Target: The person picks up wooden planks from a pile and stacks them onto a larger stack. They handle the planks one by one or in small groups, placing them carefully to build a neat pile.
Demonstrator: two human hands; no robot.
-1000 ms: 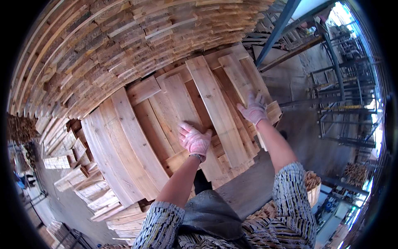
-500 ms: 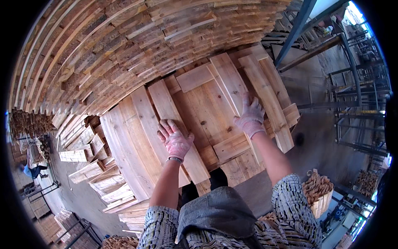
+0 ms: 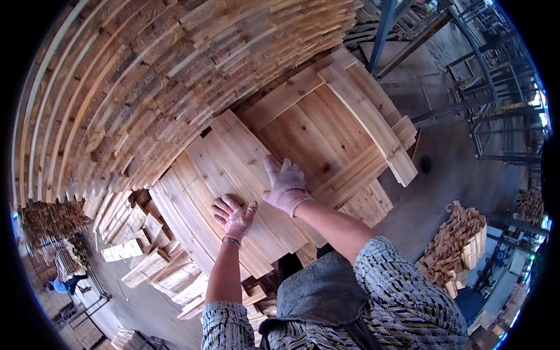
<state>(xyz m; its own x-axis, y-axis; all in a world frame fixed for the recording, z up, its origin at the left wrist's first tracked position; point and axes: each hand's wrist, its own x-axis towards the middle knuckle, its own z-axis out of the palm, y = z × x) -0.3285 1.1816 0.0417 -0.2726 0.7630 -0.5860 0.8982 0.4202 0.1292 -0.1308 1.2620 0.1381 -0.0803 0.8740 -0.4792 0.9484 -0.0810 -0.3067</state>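
Pale planks (image 3: 204,166) lie side by side across a wooden frame, forming a slanting deck. On them rests my left hand (image 3: 234,219), in a pinkish-white work glove, palm down with its fingers spread. My right hand (image 3: 287,189), gloved too, presses at the right edge of the rightmost plank of this row (image 3: 248,146); its thumb and fingers are apart. To the right, the frame's crosspieces (image 3: 291,95) and recessed inner boards (image 3: 318,137) show. Another single plank (image 3: 367,119) lies across the frame's right part, apart from both hands.
A tall wall of stacked boards (image 3: 157,76) stands just beyond the frame. Loose offcuts (image 3: 157,251) are heaped at the left. At the right are a pile of short wood pieces (image 3: 452,245) and metal racks (image 3: 496,111). A distant person (image 3: 61,286) is at the far left.
My right hand and the plank under it have moved left, against the other planks. My left hand stays spread on the boards. The view has shifted and turned slightly.
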